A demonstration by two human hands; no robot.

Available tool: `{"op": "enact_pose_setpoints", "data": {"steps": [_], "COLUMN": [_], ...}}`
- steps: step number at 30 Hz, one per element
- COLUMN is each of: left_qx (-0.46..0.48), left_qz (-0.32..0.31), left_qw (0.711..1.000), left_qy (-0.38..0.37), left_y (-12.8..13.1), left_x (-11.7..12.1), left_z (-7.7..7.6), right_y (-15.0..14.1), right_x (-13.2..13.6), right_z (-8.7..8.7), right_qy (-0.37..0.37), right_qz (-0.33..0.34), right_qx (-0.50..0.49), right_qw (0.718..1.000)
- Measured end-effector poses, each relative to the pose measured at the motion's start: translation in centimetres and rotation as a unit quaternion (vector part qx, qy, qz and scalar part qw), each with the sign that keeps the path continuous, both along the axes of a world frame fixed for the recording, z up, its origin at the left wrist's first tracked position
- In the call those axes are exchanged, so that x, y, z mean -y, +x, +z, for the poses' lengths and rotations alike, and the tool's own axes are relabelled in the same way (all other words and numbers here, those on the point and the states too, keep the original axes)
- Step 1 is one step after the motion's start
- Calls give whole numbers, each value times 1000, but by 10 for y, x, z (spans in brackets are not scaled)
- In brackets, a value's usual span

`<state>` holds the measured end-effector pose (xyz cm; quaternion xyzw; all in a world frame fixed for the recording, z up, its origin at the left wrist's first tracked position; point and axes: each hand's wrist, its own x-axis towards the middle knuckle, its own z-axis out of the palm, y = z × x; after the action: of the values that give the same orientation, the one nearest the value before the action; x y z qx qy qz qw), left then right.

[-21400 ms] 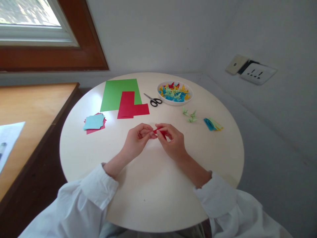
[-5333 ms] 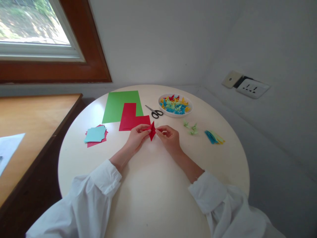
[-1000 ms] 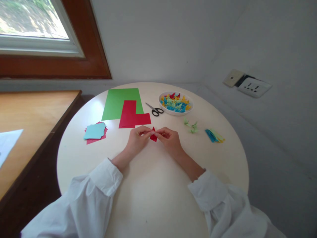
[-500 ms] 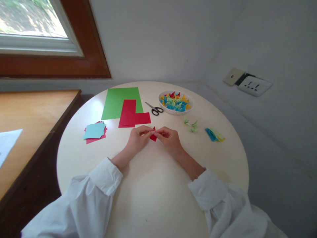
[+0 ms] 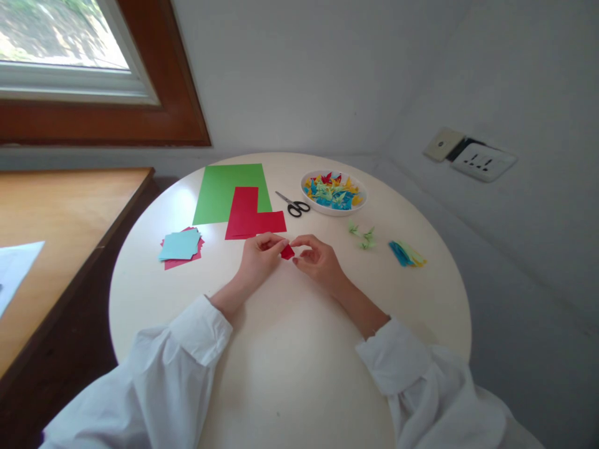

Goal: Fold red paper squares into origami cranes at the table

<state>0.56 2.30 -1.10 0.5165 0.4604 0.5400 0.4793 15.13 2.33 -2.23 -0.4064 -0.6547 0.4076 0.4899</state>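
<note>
Right grip (image 5: 319,260) newly wider beside red paper (image 5: 287,252)

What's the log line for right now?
left hand: holds folded red paper | right hand: close by, partly open | scissors: beside white dish

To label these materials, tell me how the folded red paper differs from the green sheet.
The folded red paper is small; the green sheet is far larger. The folded red paper is pinched in the left hand; the green sheet lies flat on the table, partly under L-shaped red paper. Both are single-coloured.
</note>
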Motion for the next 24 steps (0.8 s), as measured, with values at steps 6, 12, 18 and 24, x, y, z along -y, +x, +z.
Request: {"op": "enact_pose_setpoints", "data": {"steps": [6, 12, 18, 24], "left_qx": [10, 1, 17, 15], "left_qz": [-11, -21, -25, -40], "left_qw": [1000, 1000, 999, 999], "left_qy": [-9, -12, -23, -19], "left_y": [1, 1, 1, 1], "left_x": [-1, -1, -1, -1], "left_z": [-3, -4, -4, -4], "right_y": [-3, -3, -4, -2], "right_x": [0, 1, 1, -2], "right_z": [-2, -3, -2, -2], "right_qy": [-45, -54, -52, -69], "right_qz": [-3, -31, -49, -75], "right_qx": [-13, -16, -31, -61], "right_qw": [999, 998, 997, 993]}}
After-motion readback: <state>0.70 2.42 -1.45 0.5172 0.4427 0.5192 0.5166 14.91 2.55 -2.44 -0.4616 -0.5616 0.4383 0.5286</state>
